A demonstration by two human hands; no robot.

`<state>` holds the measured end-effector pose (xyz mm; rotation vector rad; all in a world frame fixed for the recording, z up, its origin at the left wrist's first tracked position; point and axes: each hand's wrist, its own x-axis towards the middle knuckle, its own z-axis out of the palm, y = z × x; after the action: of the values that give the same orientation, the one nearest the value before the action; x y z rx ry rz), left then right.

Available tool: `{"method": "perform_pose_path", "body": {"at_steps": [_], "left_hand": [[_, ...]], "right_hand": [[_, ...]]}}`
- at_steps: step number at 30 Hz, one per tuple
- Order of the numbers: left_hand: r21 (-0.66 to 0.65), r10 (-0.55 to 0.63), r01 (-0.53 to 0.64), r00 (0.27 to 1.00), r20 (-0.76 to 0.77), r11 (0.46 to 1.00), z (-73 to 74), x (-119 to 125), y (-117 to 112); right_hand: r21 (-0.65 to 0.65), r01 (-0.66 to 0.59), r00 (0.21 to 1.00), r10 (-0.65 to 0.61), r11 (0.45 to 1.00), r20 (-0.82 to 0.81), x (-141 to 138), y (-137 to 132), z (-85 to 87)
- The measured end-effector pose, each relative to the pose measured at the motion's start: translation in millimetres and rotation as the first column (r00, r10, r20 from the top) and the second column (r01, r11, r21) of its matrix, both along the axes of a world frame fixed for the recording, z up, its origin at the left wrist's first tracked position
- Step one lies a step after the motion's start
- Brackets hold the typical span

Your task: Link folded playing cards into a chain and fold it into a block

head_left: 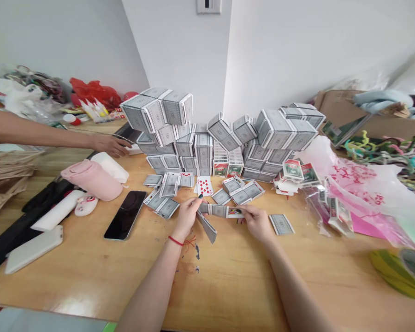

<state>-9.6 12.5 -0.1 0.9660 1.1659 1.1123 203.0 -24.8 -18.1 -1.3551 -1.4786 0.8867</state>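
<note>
My left hand (187, 214), with a red string round its wrist, pinches one end of a strip of folded playing cards (218, 210). A card flap hangs from that end toward me. My right hand (257, 222) pinches the strip's other end, by a picture card. Just beyond lie a ten of diamonds (204, 186) and folded card pieces (245, 191), with more folded cards (163, 206) to the left. A single card (281, 224) rests face down beside my right hand. Behind them stand stacked boxes made of grey-backed playing cards (204, 152).
A black phone (125, 215), a pink roll (91, 180) and a white power bank (34, 249) lie at left. Another person's hand (112, 145) reaches in there. Card packs (293, 170), plastic bags (356, 177) and a yellow-green tape roll (401, 269) are at right.
</note>
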Motion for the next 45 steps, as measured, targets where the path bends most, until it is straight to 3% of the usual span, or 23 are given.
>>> {"method": "perform_pose_path", "body": {"at_steps": [8,15,24,34,45], "left_hand": [[-0.05,-0.051,0.054,0.997,0.049,0.997,0.9,3,-1],[-0.003,-0.242,0.242,0.97,-0.002,0.97,6.7,-3,-3],[0.052,-0.189,0.201,0.966,-0.176,0.978,-4.4,1,-3],[0.067,-0.18,0.201,0.956,-0.231,0.977,-4.7,1,-2],[0.062,-0.161,0.178,0.964,-0.212,0.982,1.8,7,-7]], "right_hand": [[-0.059,0.013,1.0,-0.014,0.998,-0.013,-5,2,-7.8],[0.006,0.07,0.995,-0.071,0.997,0.072,-8,2,1.9],[0.012,0.133,0.983,-0.133,0.991,0.125,-16,-1,0.9],[0.001,0.15,0.979,-0.149,0.989,0.14,-22,-4,3.8],[0.072,0.272,0.928,-0.281,0.96,0.246,-31,-8,3.0]]}}
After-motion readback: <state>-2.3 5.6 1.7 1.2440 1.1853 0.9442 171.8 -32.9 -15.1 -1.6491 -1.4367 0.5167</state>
